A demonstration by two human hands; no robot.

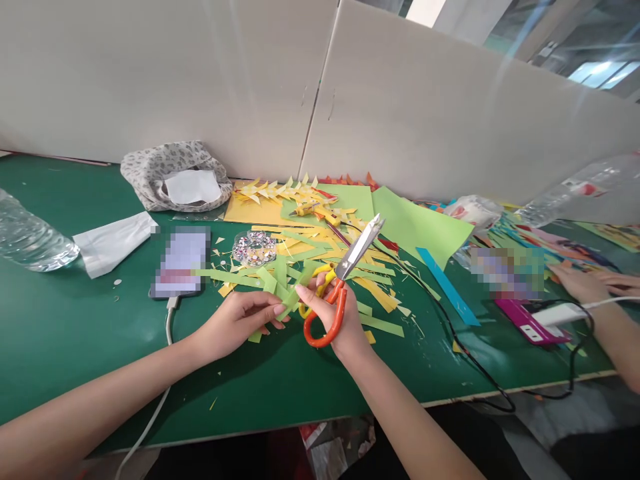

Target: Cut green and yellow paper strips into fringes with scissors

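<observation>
Green strip: between the two hands, above the bench [90, 347]; its long axis slants from the left fingertips forward and to the right [296, 293].
Left hand [250, 317]: pinching the near end of the green strip between thumb and fingers.
Right hand [337, 313]: thumb pressed at the same strip, scissors [357, 250] held in the grip.
Blades: pointing forward and right, away from the green strip.
Nearer hand: neither; both touch it.
Bench surface: green, strewn with cut paper strips [383, 325]; a phone [183, 257] lies to the left.
Room: pale partition [450, 100] behind; a co-worker's hand [577, 283] far right.
</observation>
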